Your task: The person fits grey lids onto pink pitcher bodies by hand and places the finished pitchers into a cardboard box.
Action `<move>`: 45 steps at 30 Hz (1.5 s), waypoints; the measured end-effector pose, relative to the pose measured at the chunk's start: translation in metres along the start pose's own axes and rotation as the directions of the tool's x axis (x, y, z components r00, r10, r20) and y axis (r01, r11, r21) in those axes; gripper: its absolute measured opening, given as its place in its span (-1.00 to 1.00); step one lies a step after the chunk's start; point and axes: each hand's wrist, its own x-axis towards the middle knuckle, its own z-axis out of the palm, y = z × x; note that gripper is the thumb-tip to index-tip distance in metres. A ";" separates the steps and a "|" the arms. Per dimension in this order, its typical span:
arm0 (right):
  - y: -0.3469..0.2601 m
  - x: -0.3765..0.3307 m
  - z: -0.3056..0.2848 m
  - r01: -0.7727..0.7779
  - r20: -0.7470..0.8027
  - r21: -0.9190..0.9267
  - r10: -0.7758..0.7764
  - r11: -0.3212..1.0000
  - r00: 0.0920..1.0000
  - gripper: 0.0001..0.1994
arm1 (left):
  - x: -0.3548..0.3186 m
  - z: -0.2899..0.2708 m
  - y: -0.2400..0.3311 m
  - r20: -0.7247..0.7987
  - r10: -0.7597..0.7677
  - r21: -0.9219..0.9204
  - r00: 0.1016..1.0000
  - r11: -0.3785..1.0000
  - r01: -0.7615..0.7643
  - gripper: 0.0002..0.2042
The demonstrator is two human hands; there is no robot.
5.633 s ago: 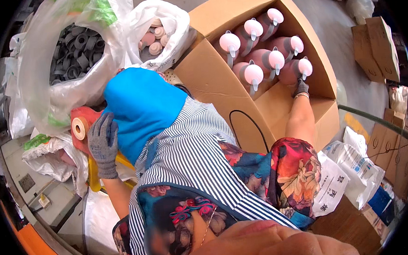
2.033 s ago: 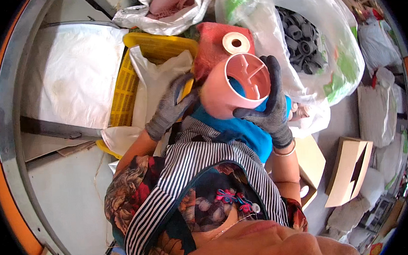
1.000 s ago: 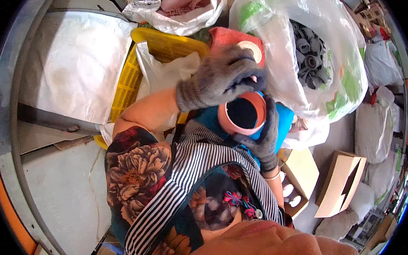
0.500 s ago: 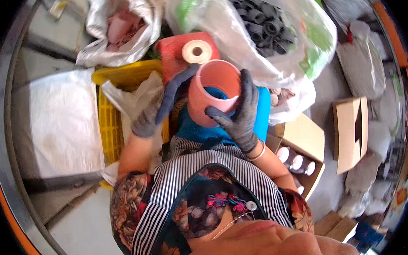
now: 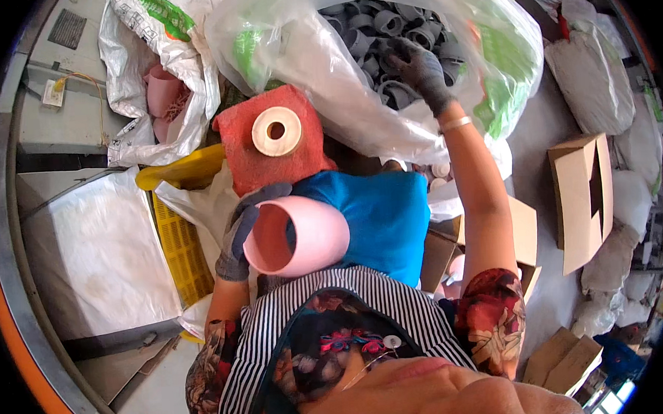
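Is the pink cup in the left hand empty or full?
Empty: the pink cup lies sideways in the left hand; its open inside looks bare.

one pink cone, two gloved hands, three cardboard boxes

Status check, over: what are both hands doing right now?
Left hand gripping pink cone at lap. Right hand inside clear bag, on grey tubes. Red block sits beyond the cone.

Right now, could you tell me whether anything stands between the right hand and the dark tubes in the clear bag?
Nothing visible does. The right hand is already inside the clear plastic bag, resting on the dark tubes. The left hand holds a pink cone apart from them.
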 end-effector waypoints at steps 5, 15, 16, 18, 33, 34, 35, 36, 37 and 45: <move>0.150 0.028 0.121 -0.056 0.417 -0.464 0.274 0.884 0.866 -0.54 | -0.002 0.006 0.005 -0.105 -0.046 -0.068 0.993 0.997 0.039 -0.44; 0.178 -0.015 0.174 0.113 0.629 -0.488 0.259 0.866 0.733 -0.41 | 0.004 0.024 0.021 -0.076 -0.036 0.006 0.996 0.999 0.036 -0.46; 0.173 -0.009 0.163 0.049 0.587 -0.402 0.216 0.914 0.780 -0.41 | 0.005 0.025 0.022 -0.111 -0.054 0.030 0.992 0.998 0.057 -0.45; 0.153 -0.001 0.135 -0.068 0.482 -0.181 0.149 0.981 0.863 -0.42 | 0.005 0.029 0.026 -0.134 -0.112 0.091 0.985 0.988 0.125 -0.42; -0.019 -0.027 -0.097 0.118 0.360 -0.697 0.202 0.707 0.911 -0.58 | 0.003 0.038 0.020 -0.073 0.073 -0.112 0.995 0.990 -0.081 -0.63; -0.021 -0.046 -0.098 0.003 0.221 -0.518 0.130 0.856 0.966 -0.59 | -0.002 0.039 0.024 -0.081 0.069 -0.083 0.994 0.994 -0.076 -0.64; -0.024 -0.061 -0.099 -0.066 0.073 -0.329 0.095 0.942 0.993 -0.61 | -0.004 0.038 0.028 -0.053 0.090 -0.061 0.995 0.994 -0.093 -0.64; -0.028 -0.072 -0.104 -0.136 -0.075 -0.139 0.127 0.981 0.989 -0.62 | -0.009 0.041 0.030 -0.040 0.107 -0.056 0.993 0.992 -0.109 -0.65; -0.037 -0.082 -0.110 0.032 -0.084 0.146 -0.020 0.989 0.996 -0.65 | -0.008 0.042 0.033 -0.009 0.134 0.038 0.991 0.990 -0.134 -0.67; -0.154 -0.190 -0.126 -0.318 0.297 0.935 0.147 0.157 0.944 -0.65 | 0.026 0.052 0.028 0.236 0.197 0.449 0.951 0.847 -0.287 -0.63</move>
